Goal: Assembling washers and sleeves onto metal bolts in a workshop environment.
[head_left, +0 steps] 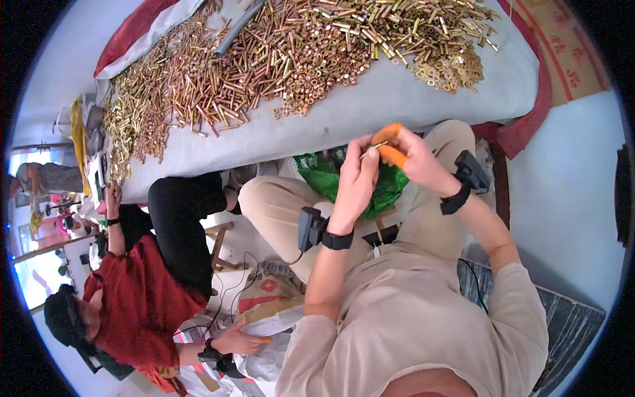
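My left hand [357,173] and my right hand [417,164] meet above my lap, near the front edge of the covered table. Between their fingertips is a thin brass-coloured metal piece [381,143], pinched from both sides; its exact kind is too small to make out. Orange finger covers [391,156] sit on the thumb and a finger of my right hand. Beyond my hands, the table holds a broad heap of copper- and brass-coloured metal tubes [218,92], a pile of small nuts [317,86] and a pile of flat washers [453,71].
A green plastic bag [387,192] hangs open below my hands, between my knees. A grey tube [238,28] lies on the heap. To my left sits a co-worker in a red shirt [149,298], one hand at the table's edge. Cables and a printed sack [268,291] lie between us.
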A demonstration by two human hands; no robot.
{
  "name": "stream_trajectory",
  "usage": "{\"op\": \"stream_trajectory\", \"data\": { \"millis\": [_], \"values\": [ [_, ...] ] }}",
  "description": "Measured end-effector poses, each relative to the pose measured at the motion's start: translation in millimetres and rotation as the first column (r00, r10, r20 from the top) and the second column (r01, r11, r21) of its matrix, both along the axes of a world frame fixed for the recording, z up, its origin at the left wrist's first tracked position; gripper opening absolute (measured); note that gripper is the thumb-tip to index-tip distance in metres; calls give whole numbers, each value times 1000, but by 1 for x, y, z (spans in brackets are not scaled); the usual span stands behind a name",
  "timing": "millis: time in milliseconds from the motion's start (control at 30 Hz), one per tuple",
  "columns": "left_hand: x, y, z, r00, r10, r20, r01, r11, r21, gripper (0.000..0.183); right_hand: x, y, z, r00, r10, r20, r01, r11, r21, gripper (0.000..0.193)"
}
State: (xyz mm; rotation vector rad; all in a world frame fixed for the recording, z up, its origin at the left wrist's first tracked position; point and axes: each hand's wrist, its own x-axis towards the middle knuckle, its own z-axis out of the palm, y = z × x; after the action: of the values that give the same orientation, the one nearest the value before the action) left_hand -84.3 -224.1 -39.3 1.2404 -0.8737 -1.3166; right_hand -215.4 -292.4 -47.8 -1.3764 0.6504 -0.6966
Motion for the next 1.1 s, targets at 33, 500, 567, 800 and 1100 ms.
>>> {"op": "stream_trajectory", "data": {
  "millis": [33,500,567,800,1100],
  "values": [
    [-1,-3,-8,994,35,105,-24,994,-105,27,0,-2,1,998,17,-57,-16,1000,12,15],
    [-1,11,-13,986,95,-139,-81,991,107,10,0,-130,-31,498,-771,-397,-41,437,-899,17],
    [0,11,-12,983,109,-146,-92,989,117,10,-3,-134,-37,519,-759,-392,-40,437,-898,15],
    [-6,16,-11,963,163,-214,-137,982,132,7,-6,-135,-33,591,-719,-364,-94,387,-917,9],
    [-1,13,-11,943,331,-7,-327,927,-181,12,14,-13,15,999,-28,34,27,999,26,13]
  ]
}}
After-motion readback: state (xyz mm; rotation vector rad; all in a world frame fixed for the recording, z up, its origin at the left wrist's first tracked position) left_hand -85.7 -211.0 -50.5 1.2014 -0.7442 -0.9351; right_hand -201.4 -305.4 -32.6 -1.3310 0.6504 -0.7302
